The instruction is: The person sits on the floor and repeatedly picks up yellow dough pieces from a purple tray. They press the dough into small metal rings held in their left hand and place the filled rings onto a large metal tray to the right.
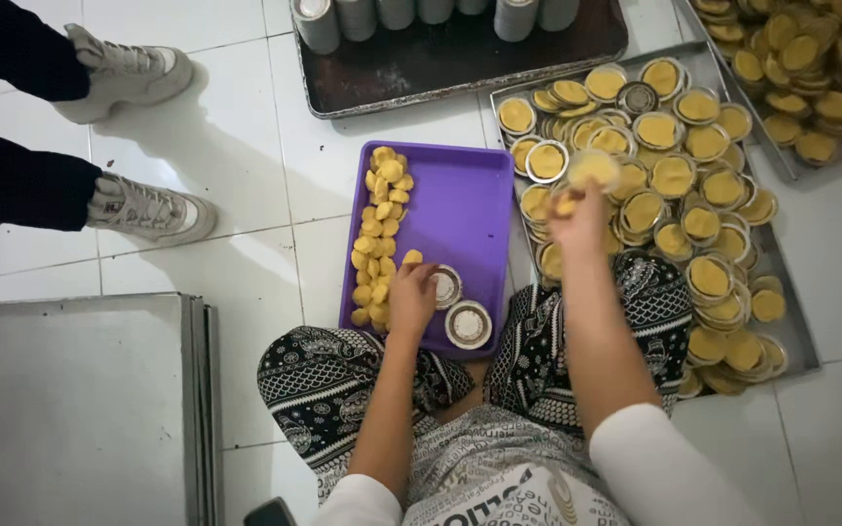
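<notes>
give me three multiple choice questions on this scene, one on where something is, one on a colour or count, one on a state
1. Where do the unmoulded yellow cakes lie on the purple tray?
A. along its left edge
B. along its right edge
C. spread all over it

2. How many round metal moulds sit on the purple tray?
A. none
B. two
C. five

3. What is the right hand doing?
A. resting flat on the floor
B. holding a filled mould up over the metal tray
C. gripping a shoe

Answers:
1 A, the cakes run in a line down the tray's left side.
2 B, two moulds stand near its lower edge, by the left hand.
3 B, the hand is raised, its fingers shut on a mould of yellow cake.
</notes>
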